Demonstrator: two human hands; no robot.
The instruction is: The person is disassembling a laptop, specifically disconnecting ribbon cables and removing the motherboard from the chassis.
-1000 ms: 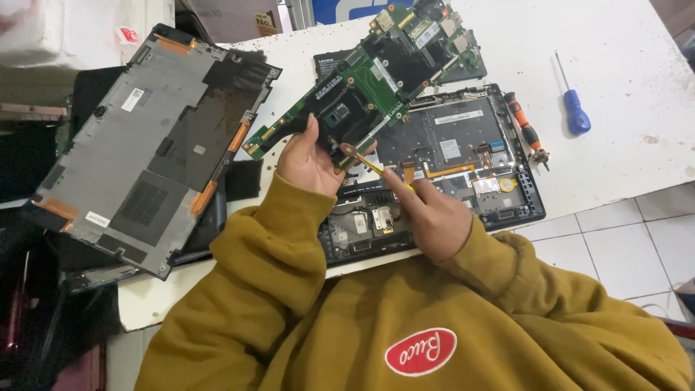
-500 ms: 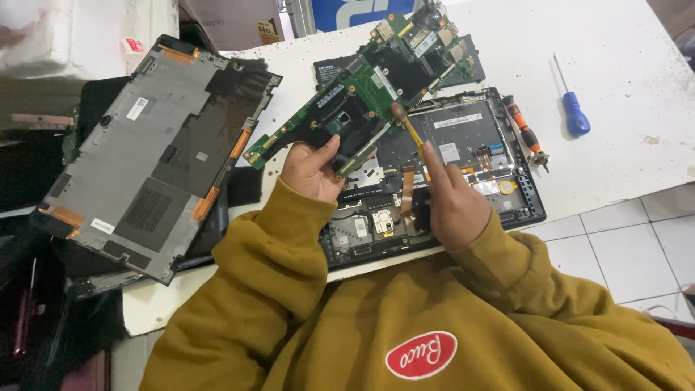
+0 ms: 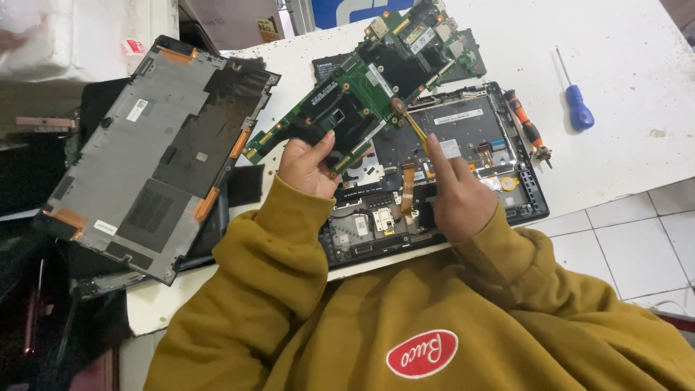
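My left hand (image 3: 308, 163) grips the near edge of a long green and black laptop motherboard (image 3: 362, 94) and holds it tilted above an opened laptop chassis (image 3: 463, 123). My right hand (image 3: 456, 192) hovers over the chassis with the index finger raised. It pinches the lower end of a thin yellow ribbon cable (image 3: 414, 127) that runs up to the board. Another orange ribbon (image 3: 407, 188) lies inside the chassis between my hands. Both sleeves are mustard yellow.
A grey laptop bottom cover (image 3: 145, 159) lies to the left, overhanging the white table (image 3: 622, 43). A blue-handled screwdriver (image 3: 578, 108) and an orange-handled one (image 3: 525, 127) rest right of the chassis. White tiled floor (image 3: 637, 239) shows at the right.
My left hand has lifted the motherboard farther up and away from the chassis. My right hand has followed upward with the yellow ribbon cable.
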